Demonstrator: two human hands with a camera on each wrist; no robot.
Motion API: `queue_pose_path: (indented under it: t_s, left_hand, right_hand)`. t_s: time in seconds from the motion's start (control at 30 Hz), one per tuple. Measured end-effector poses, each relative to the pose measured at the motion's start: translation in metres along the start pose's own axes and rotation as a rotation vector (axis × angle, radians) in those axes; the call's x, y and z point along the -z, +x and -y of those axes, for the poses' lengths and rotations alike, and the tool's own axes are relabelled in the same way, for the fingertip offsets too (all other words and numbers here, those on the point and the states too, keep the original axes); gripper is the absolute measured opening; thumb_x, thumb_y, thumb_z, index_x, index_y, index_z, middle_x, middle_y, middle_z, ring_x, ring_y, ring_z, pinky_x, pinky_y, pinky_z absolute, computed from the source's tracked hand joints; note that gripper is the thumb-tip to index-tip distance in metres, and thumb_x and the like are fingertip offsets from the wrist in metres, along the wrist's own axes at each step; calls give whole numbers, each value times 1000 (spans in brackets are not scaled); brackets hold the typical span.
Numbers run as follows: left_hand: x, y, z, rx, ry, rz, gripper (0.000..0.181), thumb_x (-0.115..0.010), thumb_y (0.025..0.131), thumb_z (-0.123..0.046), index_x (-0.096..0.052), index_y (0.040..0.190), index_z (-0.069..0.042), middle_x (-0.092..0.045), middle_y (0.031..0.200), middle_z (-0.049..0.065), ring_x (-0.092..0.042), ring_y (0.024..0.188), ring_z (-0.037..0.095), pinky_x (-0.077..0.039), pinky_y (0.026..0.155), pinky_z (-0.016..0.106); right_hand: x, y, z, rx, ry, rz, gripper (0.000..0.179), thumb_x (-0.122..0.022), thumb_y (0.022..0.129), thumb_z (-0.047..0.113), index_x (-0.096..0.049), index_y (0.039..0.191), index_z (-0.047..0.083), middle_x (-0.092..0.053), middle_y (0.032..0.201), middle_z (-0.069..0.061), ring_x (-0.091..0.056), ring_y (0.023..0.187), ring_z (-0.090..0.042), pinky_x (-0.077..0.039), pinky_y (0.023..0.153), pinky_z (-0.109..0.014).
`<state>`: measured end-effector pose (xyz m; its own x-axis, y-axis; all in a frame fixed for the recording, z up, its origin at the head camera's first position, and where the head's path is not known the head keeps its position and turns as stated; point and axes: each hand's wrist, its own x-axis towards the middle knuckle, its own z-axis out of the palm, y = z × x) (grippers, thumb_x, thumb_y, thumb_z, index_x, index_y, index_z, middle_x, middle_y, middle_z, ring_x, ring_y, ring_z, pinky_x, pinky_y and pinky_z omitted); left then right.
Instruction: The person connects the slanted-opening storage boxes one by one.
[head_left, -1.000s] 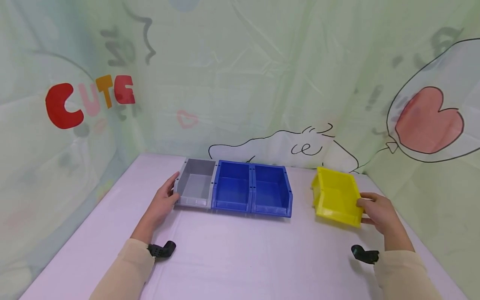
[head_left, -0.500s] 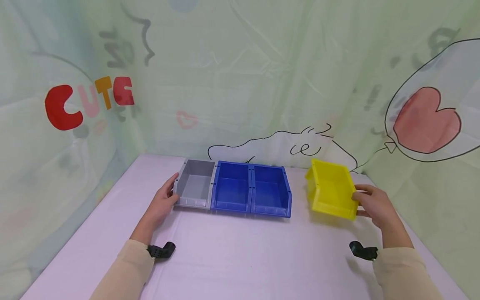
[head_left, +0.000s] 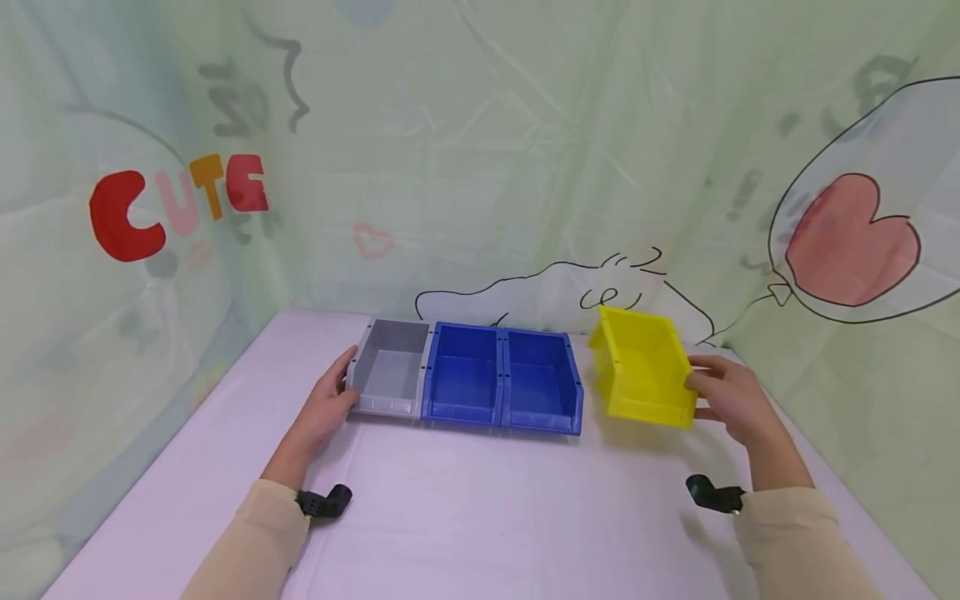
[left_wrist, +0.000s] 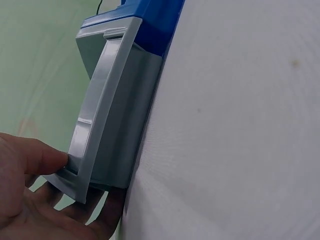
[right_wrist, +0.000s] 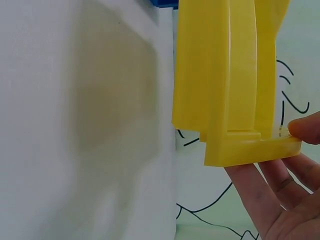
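Note:
My right hand (head_left: 731, 396) grips the right side wall of a yellow storage bin (head_left: 647, 367), thumb inside and fingers outside. The bin is lifted off the table, its shadow falling below it in the right wrist view. On the left, my left hand (head_left: 327, 404) pinches the left wall of a grey storage bin (head_left: 393, 367), thumb at its front lip (left_wrist: 82, 137) and fingers round the outside. Against the grey bin's right side stands a blue storage bin (head_left: 463, 373), with a second blue bin (head_left: 542, 383) joined at its right. All the bins are open-topped with nothing inside.
The bins stand towards the back of a pale table (head_left: 495, 517). A printed curtain (head_left: 465, 167) hangs close behind and along both sides. A gap separates the yellow bin from the right-hand blue bin.
The yellow bin has risen and moved left towards the blue bins in my right hand. My left hand and the row of grey and blue bins have stayed in place.

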<state>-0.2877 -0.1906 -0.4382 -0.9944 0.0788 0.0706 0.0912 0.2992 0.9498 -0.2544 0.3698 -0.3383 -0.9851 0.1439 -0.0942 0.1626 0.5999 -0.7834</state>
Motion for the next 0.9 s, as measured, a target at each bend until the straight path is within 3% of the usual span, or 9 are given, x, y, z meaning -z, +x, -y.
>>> queue_pose_path:
  t_s: [0.9]
  left_hand:
    - [-2, 4, 3, -14, 42, -8, 81, -38, 95, 5, -10, 168, -16, -5, 175, 15, -9, 160, 41, -16, 129, 56]
  right_hand:
    - [-15, 0, 11, 21, 6, 52, 66, -49, 105, 22, -24, 160, -7, -38, 154, -34, -59, 120, -41, -61, 96, -46]
